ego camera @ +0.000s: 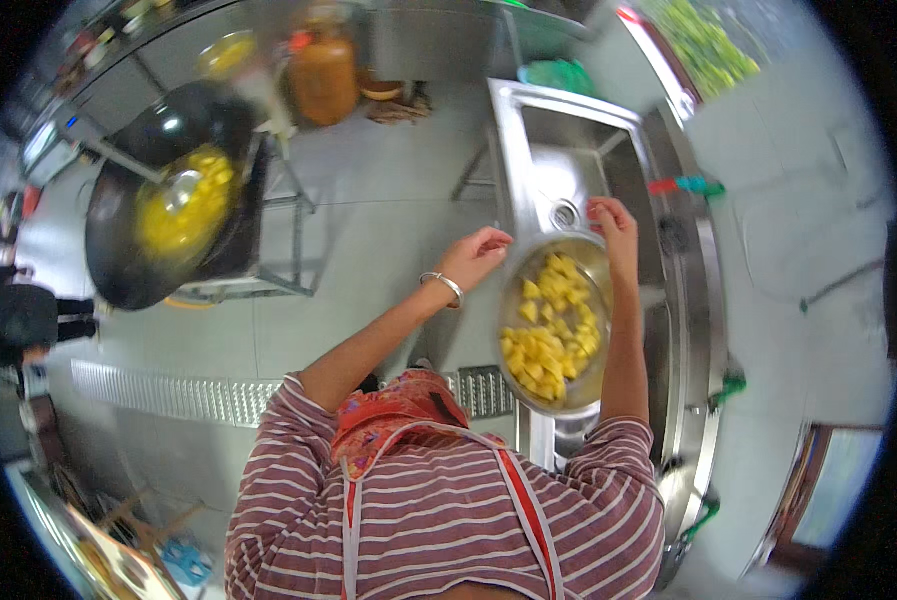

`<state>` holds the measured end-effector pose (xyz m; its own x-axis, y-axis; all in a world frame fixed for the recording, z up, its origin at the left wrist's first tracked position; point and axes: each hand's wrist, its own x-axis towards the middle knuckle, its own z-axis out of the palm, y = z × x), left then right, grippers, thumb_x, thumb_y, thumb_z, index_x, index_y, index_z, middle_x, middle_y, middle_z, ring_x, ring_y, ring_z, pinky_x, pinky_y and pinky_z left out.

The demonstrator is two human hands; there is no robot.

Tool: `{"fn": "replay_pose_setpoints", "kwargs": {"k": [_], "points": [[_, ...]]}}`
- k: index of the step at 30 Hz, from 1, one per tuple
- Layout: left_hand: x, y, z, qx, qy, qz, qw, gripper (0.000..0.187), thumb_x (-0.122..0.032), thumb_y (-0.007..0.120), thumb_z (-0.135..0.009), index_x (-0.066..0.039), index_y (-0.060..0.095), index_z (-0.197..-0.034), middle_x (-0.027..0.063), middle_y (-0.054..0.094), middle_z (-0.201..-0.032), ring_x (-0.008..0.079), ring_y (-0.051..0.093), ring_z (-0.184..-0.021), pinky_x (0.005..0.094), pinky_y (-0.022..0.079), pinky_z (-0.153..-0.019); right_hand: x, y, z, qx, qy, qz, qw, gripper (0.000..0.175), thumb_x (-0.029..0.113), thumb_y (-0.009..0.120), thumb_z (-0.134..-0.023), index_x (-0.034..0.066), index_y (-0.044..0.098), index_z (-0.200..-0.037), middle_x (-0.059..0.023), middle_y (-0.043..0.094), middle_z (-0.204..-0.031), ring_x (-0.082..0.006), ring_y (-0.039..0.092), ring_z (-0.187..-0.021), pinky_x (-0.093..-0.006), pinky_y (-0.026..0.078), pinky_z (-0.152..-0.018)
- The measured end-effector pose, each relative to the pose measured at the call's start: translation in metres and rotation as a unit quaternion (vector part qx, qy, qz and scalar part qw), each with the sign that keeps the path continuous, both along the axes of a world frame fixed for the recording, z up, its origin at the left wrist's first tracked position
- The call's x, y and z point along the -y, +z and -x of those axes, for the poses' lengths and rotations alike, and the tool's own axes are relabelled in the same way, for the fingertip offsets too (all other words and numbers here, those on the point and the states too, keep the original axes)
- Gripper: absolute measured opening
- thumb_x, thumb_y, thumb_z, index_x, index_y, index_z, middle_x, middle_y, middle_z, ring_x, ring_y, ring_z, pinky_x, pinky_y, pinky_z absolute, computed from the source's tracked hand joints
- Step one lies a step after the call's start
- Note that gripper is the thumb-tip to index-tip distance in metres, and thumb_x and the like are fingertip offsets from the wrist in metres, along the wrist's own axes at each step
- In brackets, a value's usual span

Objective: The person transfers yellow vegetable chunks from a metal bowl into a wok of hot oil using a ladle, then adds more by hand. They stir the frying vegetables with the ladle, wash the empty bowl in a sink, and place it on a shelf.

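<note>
A round metal basin (595,390) sits over the near part of the stainless-steel sink (510,142). Yellow chunks that look like cut potato (538,360) lie inside it. Just off the basin's far left rim is my left hand (475,256), its fingers loosely bent and nothing visible in them; a silver bracelet circles that wrist. My right hand (613,225) is by the basin's far right rim, near the drain (564,215), with fingers curled but apart and no object seen in them. My right forearm passes over the basin's right side.
On the left, a large black wok (111,247) on a metal stand holds yellow pieces in liquid and a ladle (182,189). An orange gas cylinder (325,79) stands behind. A metal floor grate (253,399) crosses the floor. Another person (21,322) is at far left.
</note>
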<state>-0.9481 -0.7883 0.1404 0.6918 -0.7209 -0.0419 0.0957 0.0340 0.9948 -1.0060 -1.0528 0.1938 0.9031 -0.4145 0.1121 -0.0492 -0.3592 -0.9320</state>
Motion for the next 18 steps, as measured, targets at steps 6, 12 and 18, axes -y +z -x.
{"fn": "replay_pose_setpoints", "kwargs": {"k": [6, 12, 18], "points": [[0.095, -0.029, 0.049, 0.193, -0.091, -0.125, 0.969, 0.041, -0.013, 0.052, -0.081, -0.006, 0.043, -0.12, 0.0133, 0.048, -0.118, 0.025, 0.047, -0.11, 0.0337, 0.038, -0.093, 0.051, -0.082, 0.075, -0.104, 0.064, 0.044, 0.992, 0.021, 0.012, 0.047, -0.086, 0.0017, 0.058, -0.1, -0.005, 0.059, -0.099, -0.0155, 0.055, -0.091, -0.0282, 0.043, -0.077], [0.148, -0.076, 0.044, 0.367, -0.048, -0.228, 0.901, 0.045, -0.011, 0.044, -0.081, -0.006, 0.038, -0.125, 0.0191, 0.04, -0.127, 0.0352, 0.042, -0.113, 0.0387, 0.034, -0.097, 0.05, -0.128, 0.058, -0.086, 0.144, 0.276, 0.946, 0.025, 0.016, 0.05, -0.085, 0.0036, 0.057, -0.105, -0.0131, 0.057, -0.099, -0.0282, 0.054, -0.09, -0.0339, 0.042, -0.077], [0.146, -0.088, 0.037, 0.257, -0.216, -0.284, 0.898, 0.039, -0.023, 0.046, -0.081, -0.005, 0.051, -0.115, 0.0198, 0.054, -0.111, 0.0347, 0.051, -0.102, 0.0388, 0.04, -0.089, 0.025, -0.117, 0.107, -0.182, 0.189, 0.067, 0.963, 0.025, 0.018, 0.054, -0.081, 0.0036, 0.059, -0.1, -0.0186, 0.059, -0.09, -0.0352, 0.056, -0.078, -0.041, 0.044, -0.07]]}}
